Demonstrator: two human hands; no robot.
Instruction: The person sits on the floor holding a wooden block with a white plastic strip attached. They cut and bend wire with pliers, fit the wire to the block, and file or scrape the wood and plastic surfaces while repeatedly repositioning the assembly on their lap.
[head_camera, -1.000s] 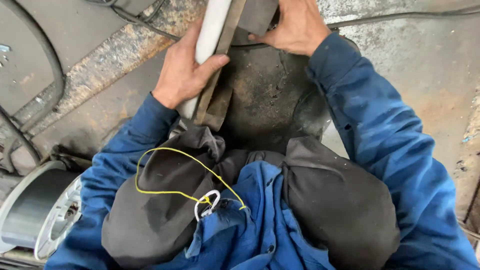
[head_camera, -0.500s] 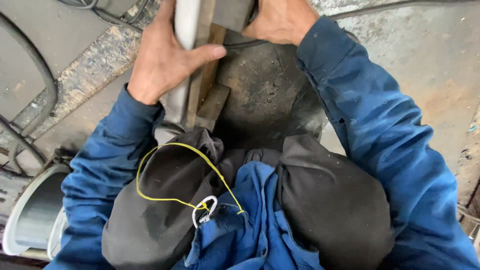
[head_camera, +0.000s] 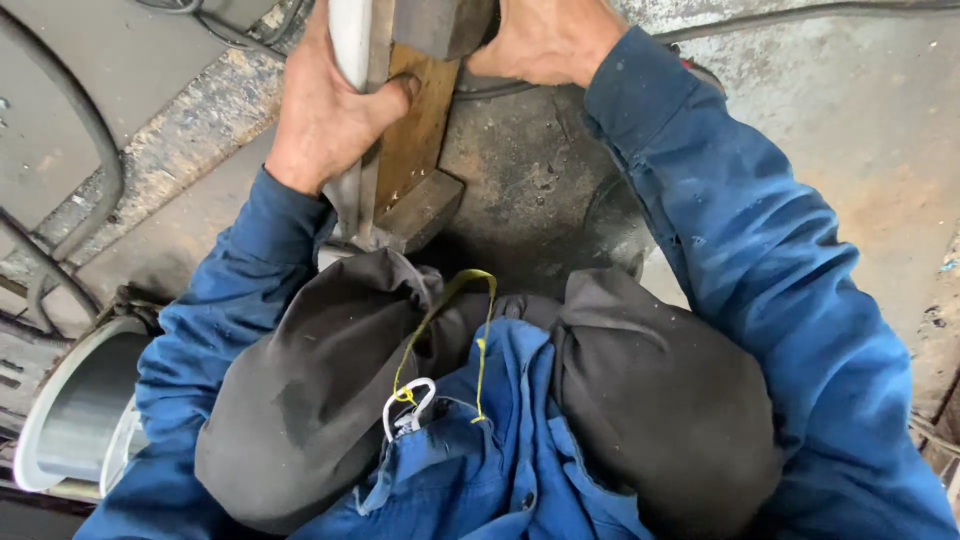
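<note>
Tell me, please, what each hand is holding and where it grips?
The left hand wraps around the pale metal pipe partway along it, thumb on the wooden plank. The right hand rests on a dark block; its grip is hidden.

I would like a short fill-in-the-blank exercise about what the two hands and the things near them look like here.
1. The left hand wraps around a pale metal ____.
2. Beside it stands a brown ____ plank.
3. A thin ____ cord loops over the dark grey trousers.
4. Both sleeves are ____.

Missing words: tube; wooden; yellow; blue
</note>
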